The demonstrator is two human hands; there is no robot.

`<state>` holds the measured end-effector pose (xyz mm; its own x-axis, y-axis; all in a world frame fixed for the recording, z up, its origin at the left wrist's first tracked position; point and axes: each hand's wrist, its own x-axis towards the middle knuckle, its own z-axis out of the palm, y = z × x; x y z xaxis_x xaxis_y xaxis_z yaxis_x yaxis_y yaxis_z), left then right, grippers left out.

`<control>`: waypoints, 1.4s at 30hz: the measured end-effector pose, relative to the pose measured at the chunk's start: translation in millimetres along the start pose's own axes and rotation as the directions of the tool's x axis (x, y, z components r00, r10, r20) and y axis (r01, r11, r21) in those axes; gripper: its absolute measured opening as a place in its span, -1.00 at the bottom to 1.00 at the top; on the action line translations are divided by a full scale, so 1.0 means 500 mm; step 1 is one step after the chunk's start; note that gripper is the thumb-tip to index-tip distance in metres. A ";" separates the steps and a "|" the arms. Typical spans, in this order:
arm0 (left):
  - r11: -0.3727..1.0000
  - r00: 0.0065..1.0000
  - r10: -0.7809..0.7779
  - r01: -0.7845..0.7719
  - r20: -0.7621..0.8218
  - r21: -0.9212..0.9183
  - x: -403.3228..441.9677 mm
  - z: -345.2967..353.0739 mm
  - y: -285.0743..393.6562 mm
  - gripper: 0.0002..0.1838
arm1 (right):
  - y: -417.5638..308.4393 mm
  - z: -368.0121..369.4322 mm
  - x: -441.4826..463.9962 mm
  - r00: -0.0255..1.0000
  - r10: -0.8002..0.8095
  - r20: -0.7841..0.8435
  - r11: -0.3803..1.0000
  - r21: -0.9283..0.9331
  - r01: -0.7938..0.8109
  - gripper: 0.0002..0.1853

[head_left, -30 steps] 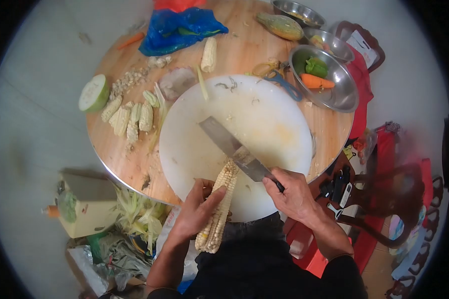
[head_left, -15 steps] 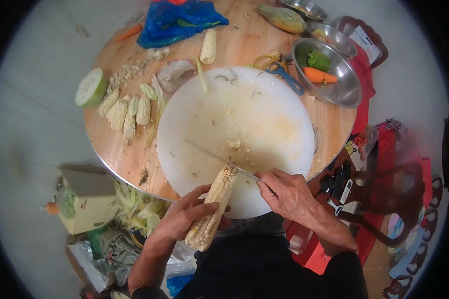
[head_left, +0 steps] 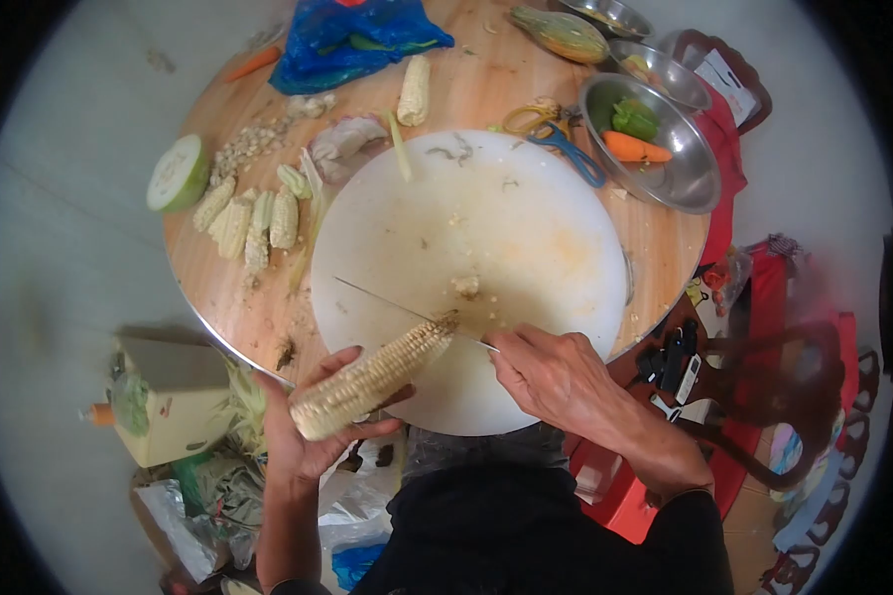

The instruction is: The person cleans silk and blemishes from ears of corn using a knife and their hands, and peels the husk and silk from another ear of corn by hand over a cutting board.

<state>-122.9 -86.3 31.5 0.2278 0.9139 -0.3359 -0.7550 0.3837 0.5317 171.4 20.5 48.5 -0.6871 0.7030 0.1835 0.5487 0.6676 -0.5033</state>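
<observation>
A pale ear of corn (head_left: 375, 381) lies slantwise across my left hand (head_left: 313, 436), resting against the palm with the fingers loosely spread around it. Its tip reaches over the round white cutting board (head_left: 556, 218). My right hand (head_left: 556, 377) grips the handle of a knife (head_left: 382, 300). The thin blade points to the upper left and passes at the tip of the corn; whether it touches cannot be made out. A small cut piece of corn (head_left: 465, 287) and scattered bits lie on the board just beyond the blade.
Left of the board are several short corn pieces (head_left: 234, 230) and a cut green gourd (head_left: 179, 175). Behind it lie another ear of corn (head_left: 415, 91), a blue plastic bag (head_left: 352, 45) and scissors (head_left: 571, 154). A metal bowl (head_left: 690, 164) holds a carrot (head_left: 635, 149) and a green pepper (head_left: 634, 118).
The ear of corn has turned from near upright to a flatter slant, its thick end swinging left. My left hand has shifted left and its fingers have loosened. The knife has moved slightly left.
</observation>
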 end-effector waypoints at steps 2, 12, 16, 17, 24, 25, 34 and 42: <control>0.982 0.982 0.175 -0.169 0.066 -0.083 -0.006 -0.023 -0.009 0.01 | -0.003 0.004 0.012 1.000 -0.001 0.012 1.000 0.015 0.001 -0.86; 0.929 0.883 0.355 -0.299 -0.306 0.217 0.041 -0.097 0.002 -0.53 | -0.021 0.002 0.049 0.991 0.075 -0.107 0.983 0.178 -0.055 -0.88; 0.933 0.891 0.336 -0.269 -0.306 0.241 0.047 -0.092 0.013 -0.56 | -0.003 0.022 0.043 0.995 0.065 -0.073 0.984 0.168 -0.052 -0.86; 0.934 0.893 0.334 -0.271 -0.302 0.234 0.049 -0.092 0.014 -0.57 | -0.001 0.025 0.042 0.995 0.064 -0.075 0.985 0.165 -0.051 -0.86; 0.945 0.891 0.305 -0.240 -0.337 0.221 0.050 -0.100 0.019 -0.61 | -0.064 -0.048 0.072 0.980 0.061 -0.192 0.985 0.170 -0.028 -0.86; 0.945 0.890 0.306 -0.242 -0.338 0.220 0.049 -0.099 0.018 -0.61 | -0.083 -0.061 0.076 0.946 0.061 -0.318 0.979 0.203 0.005 -0.84; 0.947 0.890 0.303 -0.242 -0.341 0.210 0.041 -0.113 0.012 -0.60 | -0.038 0.018 0.053 0.947 0.196 0.254 0.981 -0.047 -0.191 -0.70; 0.936 0.901 0.343 -0.304 -0.264 0.180 0.018 -0.137 -0.008 -0.53 | 0.010 -0.023 0.042 0.922 0.388 0.003 0.896 0.232 -0.378 -0.69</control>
<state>-159.7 -88.5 -26.9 -0.2160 0.9205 -0.3257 -0.6652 0.1054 0.7392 165.2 41.6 59.3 -0.4213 0.9065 -0.0284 0.6410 0.2755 -0.7164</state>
